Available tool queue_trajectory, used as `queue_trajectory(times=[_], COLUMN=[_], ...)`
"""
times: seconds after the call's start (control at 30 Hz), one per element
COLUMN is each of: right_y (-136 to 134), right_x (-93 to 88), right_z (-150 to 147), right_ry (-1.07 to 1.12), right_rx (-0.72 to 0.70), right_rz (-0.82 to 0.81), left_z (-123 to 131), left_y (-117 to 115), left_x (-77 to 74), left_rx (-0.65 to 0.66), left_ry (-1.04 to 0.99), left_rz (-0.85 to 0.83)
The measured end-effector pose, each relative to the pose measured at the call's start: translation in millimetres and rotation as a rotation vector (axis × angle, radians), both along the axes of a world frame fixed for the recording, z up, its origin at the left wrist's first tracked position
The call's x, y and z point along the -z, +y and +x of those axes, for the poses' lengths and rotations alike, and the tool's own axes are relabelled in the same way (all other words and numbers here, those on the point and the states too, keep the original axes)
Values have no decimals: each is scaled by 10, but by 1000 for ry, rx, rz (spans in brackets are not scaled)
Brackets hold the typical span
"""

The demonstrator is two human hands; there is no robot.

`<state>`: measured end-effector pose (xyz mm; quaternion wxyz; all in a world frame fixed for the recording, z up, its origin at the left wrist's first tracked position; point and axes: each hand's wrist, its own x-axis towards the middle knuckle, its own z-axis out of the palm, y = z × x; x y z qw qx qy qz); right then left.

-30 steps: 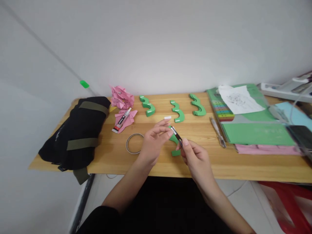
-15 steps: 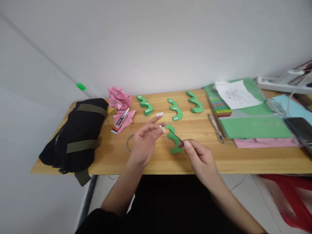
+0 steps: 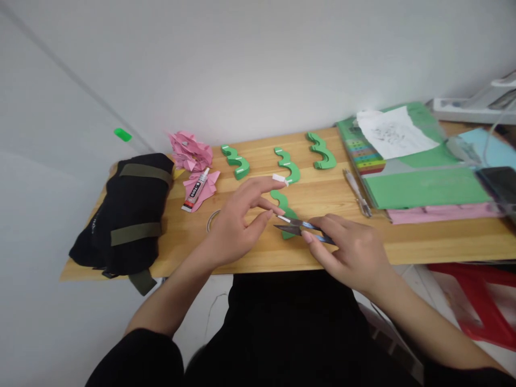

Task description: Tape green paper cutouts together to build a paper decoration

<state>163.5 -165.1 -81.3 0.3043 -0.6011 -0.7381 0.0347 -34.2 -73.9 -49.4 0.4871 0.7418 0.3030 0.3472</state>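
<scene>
My right hand (image 3: 349,242) holds a pair of small scissors (image 3: 296,230), its two dark blades spread apart and pointing left. A narrow white strip (image 3: 283,219) lies along the upper blade. My left hand (image 3: 242,223) is open, its thumb and fingers apart, close to the blade tips. Another white strip (image 3: 279,178) sits at its index fingertip. Beneath the blades, a wavy green piece (image 3: 282,200) lies on the table, partly hidden. Behind it stand three more wavy green pieces, at left (image 3: 241,167), middle (image 3: 293,172) and right (image 3: 327,158); the left and middle ones carry white strips.
Left on the wooden table (image 3: 185,250) are a black bag (image 3: 133,209), pink paper scraps (image 3: 191,153) and a glue tube (image 3: 196,191). A tape roll (image 3: 210,220) is half hidden by my left hand. Rightward lie a pen (image 3: 357,192), green folder (image 3: 419,188) and phone (image 3: 502,188).
The scissors have turned and now show both blades spread. A white strip that was at my left thumb and finger is now by the upper blade. My left index finger has straightened out.
</scene>
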Motion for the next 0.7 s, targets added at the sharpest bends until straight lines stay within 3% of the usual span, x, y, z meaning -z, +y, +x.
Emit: queue_trajectory(times=[0.1, 0.27, 0.57, 0.7], right_y=[-6, 0, 6, 38], right_x=[8, 23, 4, 35], right_z=[12, 30, 46, 32], right_ry=[16, -18, -52, -184], right_rx=[-5, -17, -65, 22], right_rz=[-46, -84, -90, -203], left_z=[-1, 20, 55, 99], left_y=[-4, 5, 83, 103], left_x=[-21, -38, 6, 30], left_rx=[3, -5, 111, 107], left_ry=[23, 38, 191, 185], left_rz=[41, -60, 107, 58])
